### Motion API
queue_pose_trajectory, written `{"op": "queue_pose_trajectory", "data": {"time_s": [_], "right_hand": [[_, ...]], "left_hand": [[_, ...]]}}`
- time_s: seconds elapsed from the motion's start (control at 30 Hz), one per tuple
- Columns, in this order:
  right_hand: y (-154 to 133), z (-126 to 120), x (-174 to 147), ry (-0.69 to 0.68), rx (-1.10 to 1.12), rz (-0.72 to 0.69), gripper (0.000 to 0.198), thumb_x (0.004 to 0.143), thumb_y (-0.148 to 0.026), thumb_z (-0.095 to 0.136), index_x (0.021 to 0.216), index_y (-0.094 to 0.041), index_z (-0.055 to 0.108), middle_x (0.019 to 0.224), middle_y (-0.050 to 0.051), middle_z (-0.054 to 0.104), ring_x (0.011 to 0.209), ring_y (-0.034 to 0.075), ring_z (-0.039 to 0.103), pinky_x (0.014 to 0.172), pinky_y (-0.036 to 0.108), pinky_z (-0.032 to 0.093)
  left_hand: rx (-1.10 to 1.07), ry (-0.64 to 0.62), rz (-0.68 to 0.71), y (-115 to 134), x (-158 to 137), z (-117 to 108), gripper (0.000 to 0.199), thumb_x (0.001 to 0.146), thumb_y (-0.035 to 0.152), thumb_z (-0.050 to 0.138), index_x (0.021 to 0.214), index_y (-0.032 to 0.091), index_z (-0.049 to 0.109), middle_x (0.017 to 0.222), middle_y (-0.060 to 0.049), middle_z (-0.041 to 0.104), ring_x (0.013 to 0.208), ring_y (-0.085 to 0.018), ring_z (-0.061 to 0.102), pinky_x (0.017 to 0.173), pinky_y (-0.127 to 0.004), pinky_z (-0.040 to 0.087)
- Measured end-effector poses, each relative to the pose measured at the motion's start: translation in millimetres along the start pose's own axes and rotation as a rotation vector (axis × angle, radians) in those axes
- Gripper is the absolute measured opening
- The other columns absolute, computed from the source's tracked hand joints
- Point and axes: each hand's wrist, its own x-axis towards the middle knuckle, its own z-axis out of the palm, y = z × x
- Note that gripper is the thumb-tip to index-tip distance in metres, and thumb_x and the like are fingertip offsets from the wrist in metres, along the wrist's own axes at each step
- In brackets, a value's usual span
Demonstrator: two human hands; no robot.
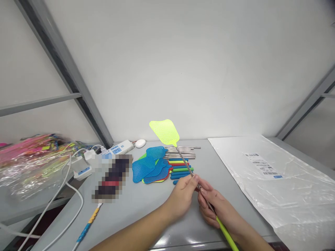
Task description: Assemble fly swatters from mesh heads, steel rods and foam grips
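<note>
Both hands hold one fly swatter, its yellow-green mesh head raised at the far end of a thin metal rod. My left hand is closed around the rod's middle, thumb on top. Just below it, my right hand grips the lower rod, above the lime-green handle. Behind my hands lie blue mesh swatter heads in a pile, with bits of red and green showing beneath. Several metal rods and coloured handles lie beside the pile.
A large white plastic mailing bag with a label covers the table's right side. At left are a power strip, a blurred-out device on a wrapped cable, white cords, and clear bags of colourful items. A white oval object sits near the wall.
</note>
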Motion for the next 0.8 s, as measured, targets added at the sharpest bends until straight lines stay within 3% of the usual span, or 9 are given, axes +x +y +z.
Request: {"op": "queue_pose_trajectory", "data": {"time_s": [0.33, 0.67, 0.8], "right_hand": [[-6.5, 5.9, 9.6, -0.046, -0.046, 0.041, 0.044, 0.091, -0.055, 0.048, 0.067, -0.019, 0.045, 0.045, -0.010, 0.032, 0.035, 0.003, 0.020, 0.034, 0.017, 0.016], [-10.1, 11.7, -0.2, -0.125, -0.121, 0.106, 0.041, 0.094, -0.052, 0.045, 0.069, -0.020, 0.044, 0.050, -0.009, 0.030, 0.041, 0.005, 0.018, 0.038, 0.018, 0.016], [-7.9, 11.1, -3.6, -0.125, -0.155, 0.103, 0.040, 0.095, -0.049, 0.044, 0.068, -0.020, 0.042, 0.049, -0.009, 0.030, 0.041, 0.005, 0.018, 0.038, 0.019, 0.016]], "left_hand": [[-0.093, 0.230, 0.101, 21.9, 12.4, -20.8, 0.039, 0.091, 0.048, 0.049, 0.068, 0.017, 0.056, 0.085, -0.009, 0.070, 0.085, -0.021, 0.063, 0.081, -0.033, 0.045], [-0.209, 0.501, 0.371, 64.2, 22.3, -66.7, 0.029, 0.089, 0.038, 0.056, 0.068, 0.018, 0.054, 0.076, -0.004, 0.064, 0.075, -0.016, 0.059, 0.073, -0.028, 0.045], [-0.200, 0.529, 0.407, 61.8, 23.3, -67.5, 0.031, 0.090, 0.040, 0.054, 0.070, 0.018, 0.056, 0.074, -0.002, 0.062, 0.068, -0.014, 0.056, 0.070, -0.027, 0.045]]}}
